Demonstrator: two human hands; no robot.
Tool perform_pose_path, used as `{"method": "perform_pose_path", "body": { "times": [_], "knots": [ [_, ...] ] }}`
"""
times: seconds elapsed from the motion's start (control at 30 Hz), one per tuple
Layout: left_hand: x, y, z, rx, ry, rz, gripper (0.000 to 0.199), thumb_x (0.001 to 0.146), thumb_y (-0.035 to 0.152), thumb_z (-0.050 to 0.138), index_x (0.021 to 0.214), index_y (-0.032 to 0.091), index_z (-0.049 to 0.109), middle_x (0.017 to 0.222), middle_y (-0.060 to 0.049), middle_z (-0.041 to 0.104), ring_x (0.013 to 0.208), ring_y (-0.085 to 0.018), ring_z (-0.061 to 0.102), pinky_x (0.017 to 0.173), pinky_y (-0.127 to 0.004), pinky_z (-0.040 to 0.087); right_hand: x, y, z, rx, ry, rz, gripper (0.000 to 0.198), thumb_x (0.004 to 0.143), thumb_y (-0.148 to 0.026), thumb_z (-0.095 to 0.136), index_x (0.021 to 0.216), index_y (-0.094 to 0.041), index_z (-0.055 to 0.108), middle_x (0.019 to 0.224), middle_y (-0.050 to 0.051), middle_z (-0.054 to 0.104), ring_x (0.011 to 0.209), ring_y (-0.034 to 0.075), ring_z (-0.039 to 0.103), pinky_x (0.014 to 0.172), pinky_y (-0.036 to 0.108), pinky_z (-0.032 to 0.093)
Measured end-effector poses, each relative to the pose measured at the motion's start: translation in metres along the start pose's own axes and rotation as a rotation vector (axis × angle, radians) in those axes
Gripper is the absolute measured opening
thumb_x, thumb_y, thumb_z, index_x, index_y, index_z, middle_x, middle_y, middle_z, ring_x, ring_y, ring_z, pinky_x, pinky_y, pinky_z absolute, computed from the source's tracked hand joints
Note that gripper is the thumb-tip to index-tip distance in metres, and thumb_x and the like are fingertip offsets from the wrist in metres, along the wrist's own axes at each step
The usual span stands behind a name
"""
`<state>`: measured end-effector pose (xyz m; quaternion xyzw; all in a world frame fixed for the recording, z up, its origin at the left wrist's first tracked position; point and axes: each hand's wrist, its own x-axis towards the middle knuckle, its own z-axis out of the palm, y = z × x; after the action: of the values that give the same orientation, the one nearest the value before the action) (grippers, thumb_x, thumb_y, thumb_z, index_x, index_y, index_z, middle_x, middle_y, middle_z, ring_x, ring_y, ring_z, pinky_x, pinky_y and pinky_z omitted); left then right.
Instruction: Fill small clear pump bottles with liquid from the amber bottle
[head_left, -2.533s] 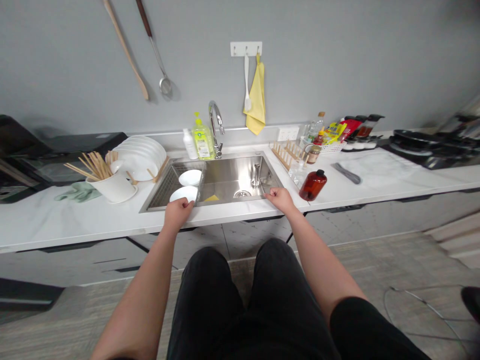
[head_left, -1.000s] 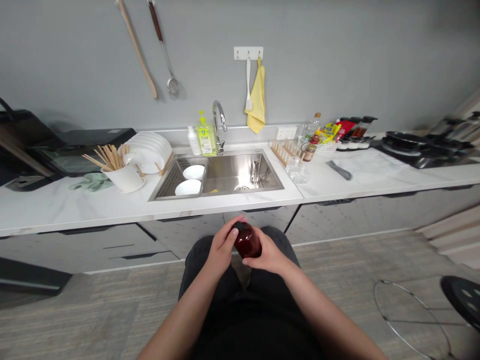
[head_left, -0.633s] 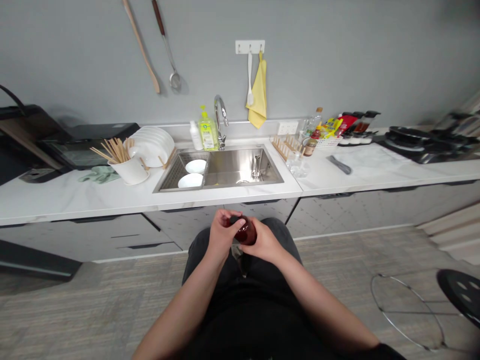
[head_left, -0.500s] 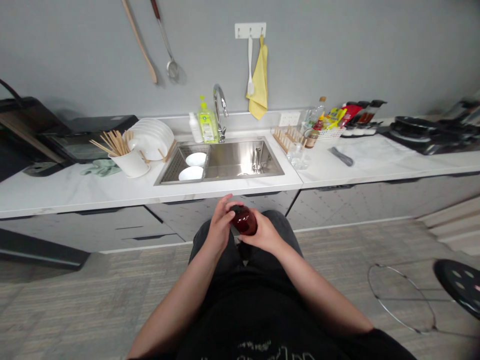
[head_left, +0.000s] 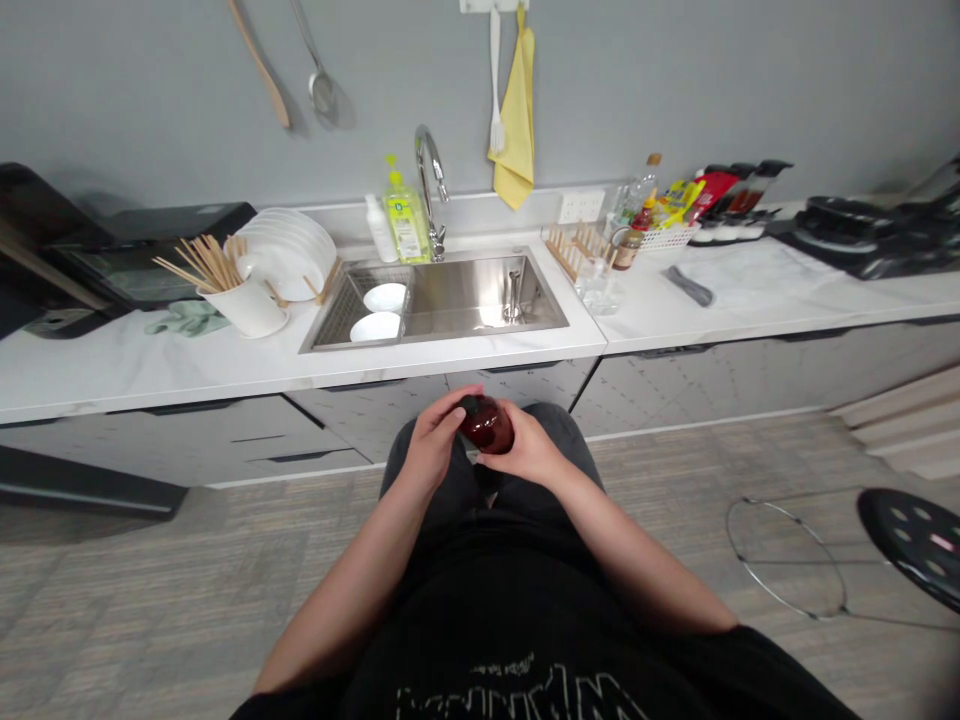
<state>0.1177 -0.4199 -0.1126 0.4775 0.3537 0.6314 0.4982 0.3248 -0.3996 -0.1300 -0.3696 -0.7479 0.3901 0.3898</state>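
Observation:
A dark reddish-brown bottle (head_left: 489, 428) with a black cap (head_left: 469, 404) is held at lap height, just in front of the counter. It tilts with its cap toward the left. My right hand (head_left: 527, 443) wraps the body of the bottle from the right. At the cap end, my left hand (head_left: 437, 428) closes its thumb and fingers around the cap. Part of the bottle's lower side is covered by my right hand.
Beyond the counter edge lies a steel sink (head_left: 450, 340) holding white bowls (head_left: 385, 297). A chopstick holder (head_left: 251, 308) and white plates (head_left: 300, 255) stand left. Glasses (head_left: 598, 290) and a condiment basket (head_left: 667, 238) are right. A black stool (head_left: 915, 545) stands at the right.
The fingers of my left hand, partly raised before, have come down around the cap. My right hand keeps its hold on the bottle. The camera view has tilted lower.

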Motion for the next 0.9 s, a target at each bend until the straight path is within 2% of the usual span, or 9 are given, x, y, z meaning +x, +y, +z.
{"method": "perform_pose_path", "body": {
  "times": [0.1,0.17,0.3,0.4,0.53,0.63,0.73,0.8,0.9],
  "knots": [
    [0.002,-0.008,-0.004,0.047,0.058,0.037,0.033,0.088,0.043,0.100,0.109,0.025,0.082,0.128,-0.010,0.086,0.127,-0.032,0.080,0.122,-0.052,0.058,0.000,0.006,0.001,-0.004,-0.013,0.009,0.084,0.072,-0.029,0.102,0.149,-0.026,0.067,0.142,0.013,0.082,0.125,0.036,0.081,0.113,0.056,0.063],
    [0.002,-0.012,-0.005,0.023,0.082,0.040,0.042,0.084,0.042,0.104,0.112,0.027,0.077,0.123,-0.007,0.084,0.122,-0.029,0.081,0.118,-0.051,0.060,-0.001,0.009,0.003,0.003,-0.025,0.025,0.084,0.072,-0.028,0.102,0.149,-0.026,0.068,0.142,0.012,0.082,0.126,0.036,0.081,0.114,0.056,0.063],
    [-0.004,-0.018,-0.010,-0.011,0.022,-0.032,0.042,0.098,0.050,0.089,0.133,0.029,0.082,0.137,-0.011,0.084,0.135,-0.032,0.077,0.125,-0.052,0.056,-0.003,0.015,0.006,0.048,-0.024,0.059,0.088,0.072,-0.027,0.103,0.152,-0.026,0.066,0.147,0.013,0.081,0.129,0.036,0.080,0.116,0.056,0.063],
    [-0.009,-0.022,-0.015,0.087,0.025,-0.051,0.032,0.106,0.050,0.080,0.126,0.026,0.088,0.140,-0.012,0.084,0.138,-0.033,0.075,0.128,-0.051,0.054,-0.005,0.019,0.006,0.080,-0.042,0.069,0.088,0.072,-0.026,0.102,0.152,-0.025,0.066,0.145,0.013,0.081,0.129,0.036,0.081,0.115,0.054,0.064],
    [-0.011,-0.027,-0.017,0.100,0.038,-0.044,0.031,0.097,0.045,0.094,0.118,0.029,0.080,0.130,-0.009,0.085,0.132,-0.031,0.079,0.122,-0.051,0.060,-0.005,0.021,0.006,0.095,-0.072,0.079,0.086,0.072,-0.025,0.103,0.150,-0.027,0.066,0.148,0.012,0.080,0.131,0.036,0.080,0.119,0.055,0.062],
    [-0.012,-0.027,-0.019,0.056,0.031,-0.008,0.041,0.098,0.045,0.094,0.132,0.033,0.076,0.131,-0.007,0.084,0.131,-0.029,0.079,0.122,-0.050,0.059,-0.004,0.021,0.007,0.087,-0.085,0.077,0.086,0.072,-0.024,0.103,0.149,-0.028,0.066,0.148,0.012,0.080,0.131,0.036,0.080,0.118,0.056,0.062],
    [-0.011,-0.020,-0.022,0.150,-0.044,0.001,0.040,0.110,0.049,0.077,0.146,0.032,0.078,0.142,-0.010,0.082,0.138,-0.030,0.075,0.126,-0.051,0.055,-0.003,0.023,0.008,0.091,-0.082,0.076,0.089,0.071,-0.024,0.103,0.152,-0.029,0.065,0.148,0.011,0.079,0.132,0.036,0.079,0.119,0.056,0.061],
    [-0.008,-0.017,-0.023,0.242,-0.093,-0.005,0.035,0.113,0.050,0.073,0.139,0.029,0.083,0.145,-0.012,0.081,0.141,-0.032,0.072,0.128,-0.051,0.053,-0.002,0.025,0.008,0.088,-0.076,0.077,0.090,0.071,-0.023,0.103,0.152,-0.029,0.065,0.149,0.011,0.079,0.132,0.036,0.079,0.120,0.055,0.061],
    [-0.003,-0.021,-0.023,0.221,-0.056,-0.026,0.026,0.104,0.047,0.086,0.120,0.026,0.082,0.135,-0.012,0.083,0.132,-0.032,0.076,0.121,-0.050,0.058,-0.002,0.029,0.009,0.088,-0.079,0.076,0.089,0.071,-0.023,0.102,0.152,-0.028,0.065,0.150,0.012,0.078,0.134,0.036,0.078,0.120,0.055,0.061]
  ]
}}
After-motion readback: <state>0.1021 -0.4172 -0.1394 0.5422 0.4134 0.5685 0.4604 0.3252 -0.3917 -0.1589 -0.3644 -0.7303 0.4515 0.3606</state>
